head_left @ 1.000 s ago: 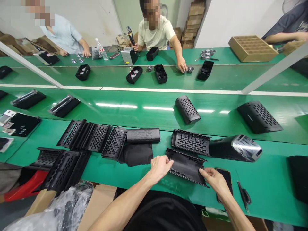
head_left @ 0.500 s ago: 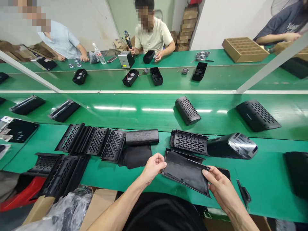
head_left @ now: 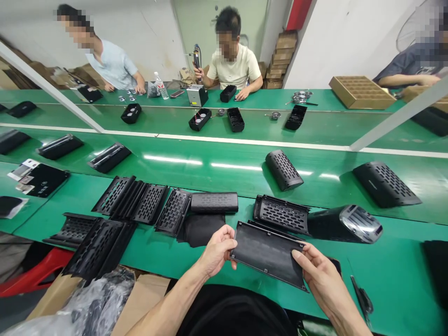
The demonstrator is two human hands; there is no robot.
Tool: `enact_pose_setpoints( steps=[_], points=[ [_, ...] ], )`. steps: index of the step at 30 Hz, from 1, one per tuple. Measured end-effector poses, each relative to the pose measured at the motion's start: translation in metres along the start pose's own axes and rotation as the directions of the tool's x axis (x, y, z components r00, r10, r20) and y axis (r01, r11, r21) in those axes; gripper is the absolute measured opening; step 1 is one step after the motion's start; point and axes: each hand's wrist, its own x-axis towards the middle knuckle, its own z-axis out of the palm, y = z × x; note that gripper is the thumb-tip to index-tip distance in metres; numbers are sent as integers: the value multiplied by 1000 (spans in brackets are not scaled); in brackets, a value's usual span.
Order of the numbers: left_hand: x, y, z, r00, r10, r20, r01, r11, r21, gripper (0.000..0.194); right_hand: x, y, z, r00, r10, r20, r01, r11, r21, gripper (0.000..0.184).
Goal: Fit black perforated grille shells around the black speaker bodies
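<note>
A flat black rectangular panel [head_left: 269,253] is held up over the near green bench, its plain inner face toward me. My left hand [head_left: 217,250] pinches its left end with curled fingers. My right hand [head_left: 319,274] grips its right end, thumb on the face. Just behind the panel lies a perforated black grille [head_left: 282,214], and beside that a black speaker body with a glossy end cap [head_left: 345,224]. A piece of black fabric [head_left: 199,229] lies left of my left hand.
A row of perforated black grilles [head_left: 142,203] and a stack [head_left: 91,238] sit at left. Speaker housings [head_left: 283,170] ride the green belt [head_left: 217,163]. Three people work at the far bench. A phone [head_left: 336,265] and a small black tool [head_left: 364,295] lie at right.
The panel was lifted off the bench and tilted up so its flat face is toward me. Both hands rose with it. The person opposite drew an arm back.
</note>
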Motion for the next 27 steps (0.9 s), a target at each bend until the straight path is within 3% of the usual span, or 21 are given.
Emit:
enact_pose_setpoints(
  steps=[12,17,24,27],
  points=[
    [-5,4,-1,999,50,19,-49,999,-5,31,-8,-8,9,997,-30,-67,28,999,-39,44],
    [-6,6,-3,997,59,53,-59,998,2,35,-12,-7,6,991,-89,-94,86,996,-40,48],
    [-5,8,-5,993,81,90,-81,997,-7,40,-8,-3,3,988,-77,-134,81,996,31,47],
    [-6,10,-6,992,90,92,-90,996,1,40,-8,-1,-3,989,-83,-119,88,996,32,55]
  ],
)
